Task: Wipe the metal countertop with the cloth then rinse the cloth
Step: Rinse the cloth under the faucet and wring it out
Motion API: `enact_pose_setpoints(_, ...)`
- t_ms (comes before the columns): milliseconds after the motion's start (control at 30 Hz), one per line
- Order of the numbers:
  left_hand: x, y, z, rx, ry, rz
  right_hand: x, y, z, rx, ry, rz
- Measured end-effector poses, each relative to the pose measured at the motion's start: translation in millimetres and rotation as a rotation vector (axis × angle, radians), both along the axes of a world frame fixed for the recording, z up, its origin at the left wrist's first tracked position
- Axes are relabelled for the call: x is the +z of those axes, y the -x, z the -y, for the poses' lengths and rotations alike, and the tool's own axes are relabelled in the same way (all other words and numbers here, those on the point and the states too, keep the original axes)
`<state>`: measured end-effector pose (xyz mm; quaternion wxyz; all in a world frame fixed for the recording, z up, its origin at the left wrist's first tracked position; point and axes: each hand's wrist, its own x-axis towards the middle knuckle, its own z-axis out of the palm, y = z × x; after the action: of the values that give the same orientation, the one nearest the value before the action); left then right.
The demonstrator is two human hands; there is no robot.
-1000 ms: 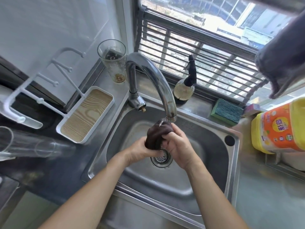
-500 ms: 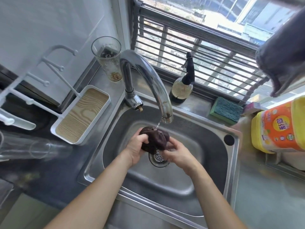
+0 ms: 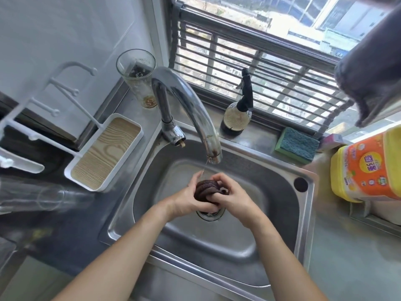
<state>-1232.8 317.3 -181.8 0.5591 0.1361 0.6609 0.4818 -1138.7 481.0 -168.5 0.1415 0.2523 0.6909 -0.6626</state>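
Over the steel sink (image 3: 303,224), a person's left hand (image 3: 186,198) and right hand (image 3: 233,197) are pressed together around a dark brown cloth (image 3: 206,189), both clamped on it and twisting it into a ropy wad just above the drain (image 3: 209,213). Only a thin trickle drops from the curved chrome tap (image 3: 191,101), landing near the left fingertips rather than squarely on the fabric. The likely trouble: with so little water reaching it, the cloth may be wrung out with grime left in its folds. A hard squeeze could also spatter dirty water onto the brushed-metal counter (image 3: 347,257), undoing the wiping. The cloth looks soft and ribbed, heavy with water; the basin is smooth, rounded and dully reflective. Nearby stand a tall clear glass (image 3: 138,77), a dark spray bottle (image 3: 238,114), a green scouring sponge (image 3: 297,144) and a yellow detergent jug (image 3: 368,168), all well clear of the hands.
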Motion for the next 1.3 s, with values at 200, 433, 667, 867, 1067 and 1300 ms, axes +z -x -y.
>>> enact_pose_setpoints(200, -5, -6, 1, -0.02, 0.004, 0.125, -18, -15, 13, -0.242, 0.447, -0.036)
enact_pose_setpoints(433, -18, 9, -6, -0.429, 0.389, -0.723, -17, -18, 8, -0.28, 0.58, 0.22)
enact_pose_setpoints(667, -8, 11, -5, -0.279, -0.187, -1.144, -23, -9, -14, -0.161, 1.069, 0.318)
enact_pose_setpoints(867, -7, 11, -2, -0.459, -0.104, -1.251, -24, 9, 4, 0.332, 0.932, 0.508)
enact_pose_setpoints(1067, -2, 21, 10, -0.721, 0.21, -1.139, -20, 17, 13, 0.601, 0.219, 0.607)
enact_pose_setpoints(1300, -6, 5, 1, -0.655, 0.446, -1.073, -20, 23, 28, 0.696, -0.617, 0.397)
